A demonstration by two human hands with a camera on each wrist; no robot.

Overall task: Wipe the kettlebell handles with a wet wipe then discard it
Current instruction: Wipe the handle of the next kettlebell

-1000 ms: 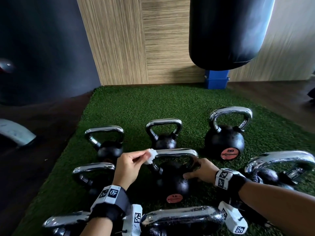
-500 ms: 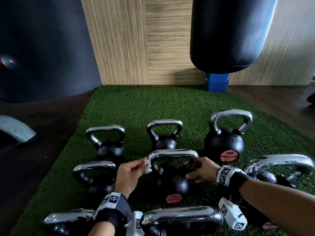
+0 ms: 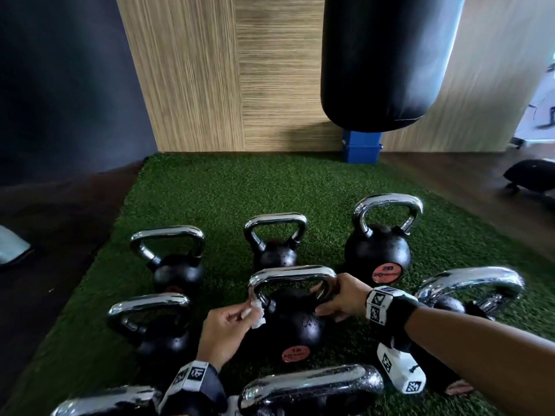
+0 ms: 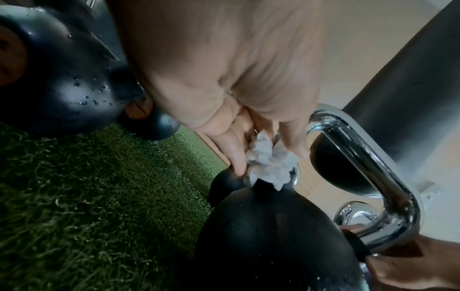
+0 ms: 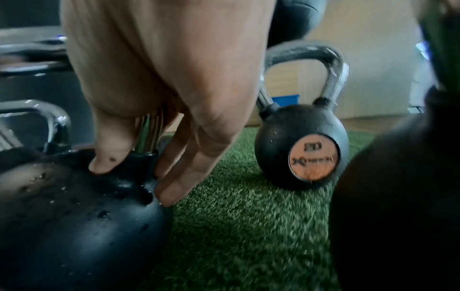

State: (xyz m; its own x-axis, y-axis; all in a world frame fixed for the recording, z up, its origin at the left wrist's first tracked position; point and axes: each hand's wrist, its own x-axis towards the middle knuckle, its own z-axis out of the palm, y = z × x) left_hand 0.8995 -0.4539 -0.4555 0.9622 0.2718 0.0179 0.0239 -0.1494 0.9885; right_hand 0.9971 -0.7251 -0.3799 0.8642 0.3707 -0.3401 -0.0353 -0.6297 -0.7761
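Green artificial-turf mat (image 3: 210,199) covers the floor and keeps the weights from rolling; a black hanging punch bag (image 3: 387,55) sits at 1 o'clock, out of the work. Black round kettlebells with chrome loop handles stand in rows on the turf, upright so each handle is reachable from above. Centre kettlebell with the orange front label (image 3: 291,322) is the one being worked; its chrome handle (image 3: 292,273) arches at 12 o'clock over the ball. A larger orange-label kettlebell (image 5: 301,145) stands apart at 2 o'clock. Right hand (image 3: 342,298) grips the 3 o'clock leg of the handle, thumb and fingers wrapped round its base, likely to steady the bell against the rubbing. Left hand (image 3: 223,331) pinches a small crumpled white wet wipe (image 4: 270,163) between thumb and fingertips, pressed on the 9 o'clock leg where chrome meets the ball. Wipe is bunched tight, probably to get into that joint. Water beads show on the black balls. No bin in view.
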